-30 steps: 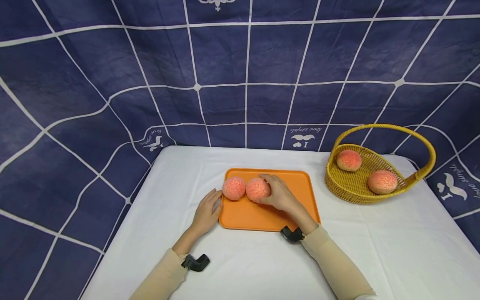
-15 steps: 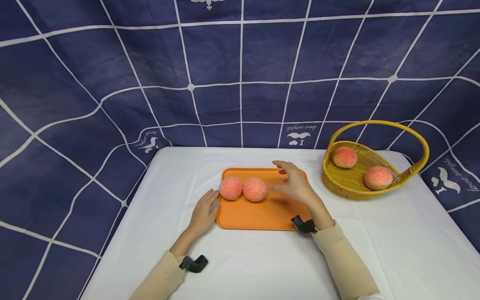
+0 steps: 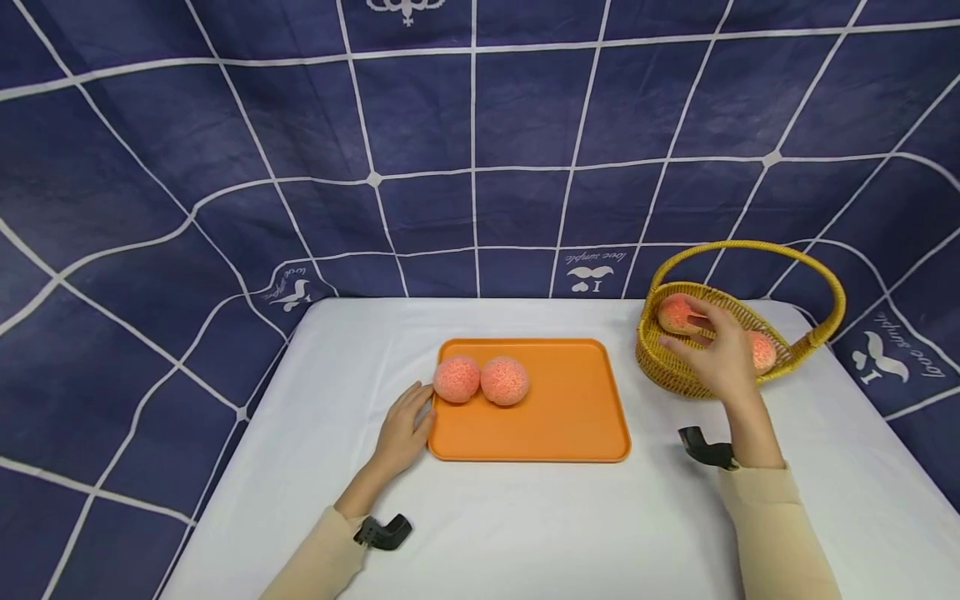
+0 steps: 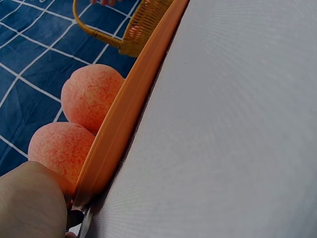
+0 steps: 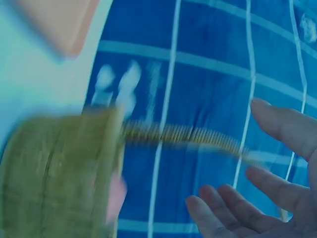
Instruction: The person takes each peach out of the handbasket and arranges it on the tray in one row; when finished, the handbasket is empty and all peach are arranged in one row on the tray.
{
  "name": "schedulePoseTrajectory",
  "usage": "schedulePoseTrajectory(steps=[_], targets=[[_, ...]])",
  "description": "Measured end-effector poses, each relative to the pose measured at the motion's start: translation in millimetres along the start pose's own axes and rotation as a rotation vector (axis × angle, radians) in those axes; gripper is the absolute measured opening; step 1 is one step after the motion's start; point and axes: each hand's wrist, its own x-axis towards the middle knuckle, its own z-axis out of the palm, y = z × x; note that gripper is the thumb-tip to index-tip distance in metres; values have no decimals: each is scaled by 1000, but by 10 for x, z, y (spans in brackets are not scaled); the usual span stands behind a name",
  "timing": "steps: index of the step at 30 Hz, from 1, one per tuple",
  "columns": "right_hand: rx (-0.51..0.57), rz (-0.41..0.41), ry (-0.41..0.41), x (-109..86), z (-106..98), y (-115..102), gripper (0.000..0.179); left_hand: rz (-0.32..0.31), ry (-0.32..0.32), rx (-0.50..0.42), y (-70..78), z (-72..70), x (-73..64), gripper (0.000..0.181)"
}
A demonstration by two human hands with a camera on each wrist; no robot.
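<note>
My right hand is over the yellow wicker basket, its thumb and fingers spread with nothing between them. In the head view its fingertips overlap one peach in the basket, while a second peach is partly hidden behind the hand. The right wrist view shows the spread fingers beside the blurred basket wall. My left hand rests at the left edge of the orange tray. Two peaches sit side by side at the tray's left end.
The basket's arched handle rises above it at the right. A white cloth covers the table. Behind stands a dark blue curtain with white grid lines.
My right hand has let go of the right peach on the tray and moved right, over the basket. My left hand stays by the tray. The head view has shifted slightly.
</note>
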Motion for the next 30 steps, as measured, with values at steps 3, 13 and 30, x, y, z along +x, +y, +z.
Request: schedulePoseTrajectory(steps=[3, 13, 30], targets=[[-68, 111, 70, -11, -205, 194, 72, -3, 2, -6, -5, -8, -3, 43], [-155, 278, 88, 60, -494, 742, 70, -4, 5, -15, -12, -2, -4, 43], [-191, 338, -133, 276, -441, 1054, 82, -9, -4, -13, -20, 16, -10, 43]])
